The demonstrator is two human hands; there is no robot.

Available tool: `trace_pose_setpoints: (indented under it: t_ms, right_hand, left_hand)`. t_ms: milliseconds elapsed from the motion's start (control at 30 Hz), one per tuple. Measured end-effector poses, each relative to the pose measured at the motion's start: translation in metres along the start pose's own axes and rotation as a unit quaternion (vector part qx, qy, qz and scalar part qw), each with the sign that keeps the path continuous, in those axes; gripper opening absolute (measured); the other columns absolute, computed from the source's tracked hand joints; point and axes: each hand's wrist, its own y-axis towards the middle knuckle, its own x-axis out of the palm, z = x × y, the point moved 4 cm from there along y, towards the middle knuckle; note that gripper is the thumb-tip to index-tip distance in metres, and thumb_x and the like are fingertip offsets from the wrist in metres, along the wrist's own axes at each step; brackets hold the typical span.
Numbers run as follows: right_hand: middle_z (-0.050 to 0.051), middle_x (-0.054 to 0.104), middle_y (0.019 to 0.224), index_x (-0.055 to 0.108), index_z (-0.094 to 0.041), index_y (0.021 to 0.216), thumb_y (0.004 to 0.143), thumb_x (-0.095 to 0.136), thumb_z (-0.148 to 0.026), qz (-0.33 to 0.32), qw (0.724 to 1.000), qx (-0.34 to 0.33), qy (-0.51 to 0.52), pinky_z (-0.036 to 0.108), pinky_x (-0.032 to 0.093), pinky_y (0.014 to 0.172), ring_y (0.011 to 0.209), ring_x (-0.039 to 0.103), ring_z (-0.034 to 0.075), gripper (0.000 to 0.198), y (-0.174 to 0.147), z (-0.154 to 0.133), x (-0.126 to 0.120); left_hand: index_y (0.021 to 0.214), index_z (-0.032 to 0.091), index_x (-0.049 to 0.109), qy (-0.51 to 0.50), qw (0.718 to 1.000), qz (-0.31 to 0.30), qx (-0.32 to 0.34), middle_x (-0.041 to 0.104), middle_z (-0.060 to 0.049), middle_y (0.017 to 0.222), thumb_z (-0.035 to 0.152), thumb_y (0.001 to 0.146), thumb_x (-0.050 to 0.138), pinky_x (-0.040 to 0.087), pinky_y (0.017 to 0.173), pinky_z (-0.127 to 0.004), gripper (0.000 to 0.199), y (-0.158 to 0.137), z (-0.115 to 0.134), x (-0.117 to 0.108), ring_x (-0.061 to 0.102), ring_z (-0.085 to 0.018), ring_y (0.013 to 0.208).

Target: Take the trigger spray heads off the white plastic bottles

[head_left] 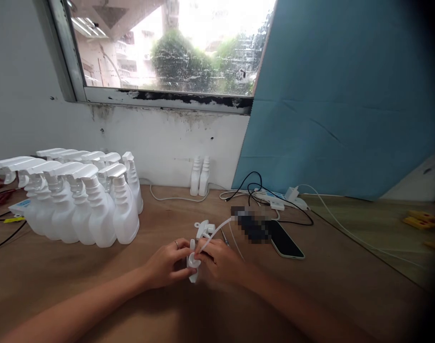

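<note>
A white trigger spray head [193, 262] is gripped between the thumb and fingers of my left hand [165, 264], just above the brown table [160, 314]. At its round collar, my right hand [221, 259] pinches a thin translucent plastic tube [219, 227], which curves up and away to the right. Whether the tube's end sits inside the collar is hidden by the fingers. Right behind the hands, a second white spray head [203, 229] lies on the table. Beside my right hand lies a thin pen-like item [224, 237], partly covered.
Several white spray bottles [101, 219] with trigger tops stand in rows at left. Two slim white bottles [199, 176] lean by the wall. To the right are a phone [287, 240], a blurred dark object [253, 226], black cables [253, 183] and a white power strip [274, 197].
</note>
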Motion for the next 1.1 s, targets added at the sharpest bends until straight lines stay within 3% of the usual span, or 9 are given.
trace_pose_setpoints:
  t_ms: [733, 1100]
  right_hand:
    - [0.001, 0.06, 0.07, 0.049, -0.021, 0.076, 0.089, 0.046, -0.02, -0.023, 1.0, -0.002, 0.005, 0.026, 0.037, 0.059, 0.062, 0.052, 0.015, 0.013, 0.005, 0.006, 0.007]
    - [0.001, 0.058, 0.071, 0.048, -0.02, 0.08, 0.091, 0.046, -0.021, -0.035, 0.998, 0.044, 0.01, 0.024, 0.038, 0.059, 0.063, 0.052, 0.014, 0.012, -0.003, 0.014, 0.014]
  left_hand:
    - [0.106, 0.019, 0.066, -0.025, 1.0, 0.006, -0.003, 0.058, -0.008, 0.109, 0.038, 0.084, 0.061, 0.047, 0.087, -0.027, 0.029, 0.0, -0.005, 0.002, 0.058, -0.017, 0.093]
    - [0.107, 0.02, 0.064, -0.016, 1.0, 0.007, 0.001, 0.058, -0.008, 0.109, 0.036, 0.084, 0.061, 0.047, 0.086, -0.027, 0.029, 0.001, -0.005, 0.002, 0.059, -0.017, 0.094]
